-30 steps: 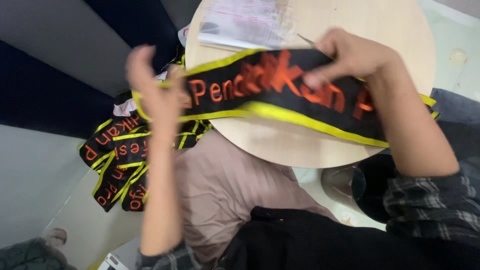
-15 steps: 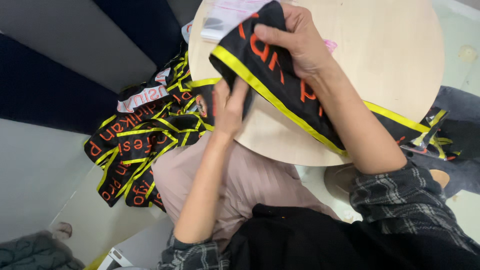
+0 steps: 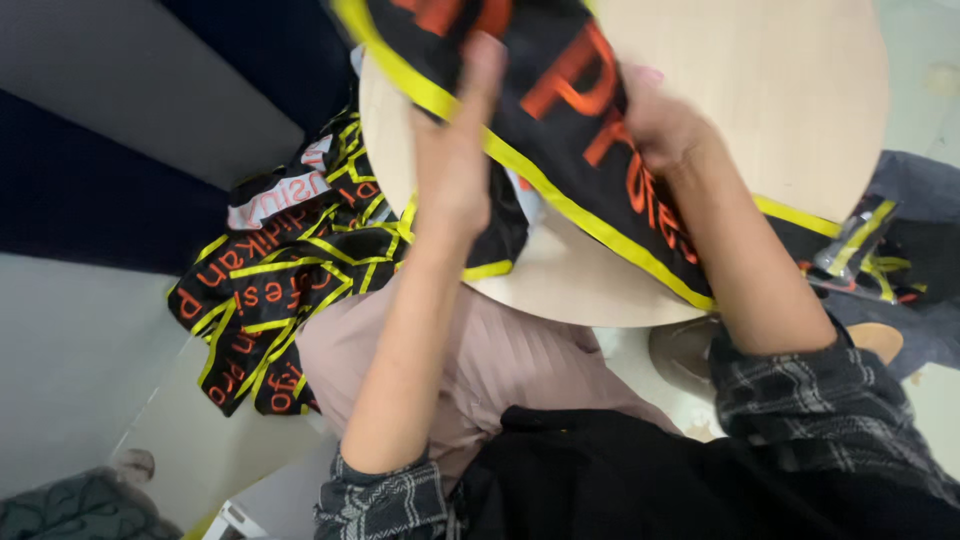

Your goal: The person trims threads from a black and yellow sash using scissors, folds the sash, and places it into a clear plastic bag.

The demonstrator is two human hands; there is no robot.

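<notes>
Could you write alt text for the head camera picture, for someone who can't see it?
Two bare hands, left hand and right hand, grip a black sash with yellow edging and orange lettering over a round wooden table. More such sashes lie piled at the left.

Two hands [image 3: 560,150], one black sash [image 3: 600,130] held, one sash heap [image 3: 290,270], one round table [image 3: 780,120]
</notes>
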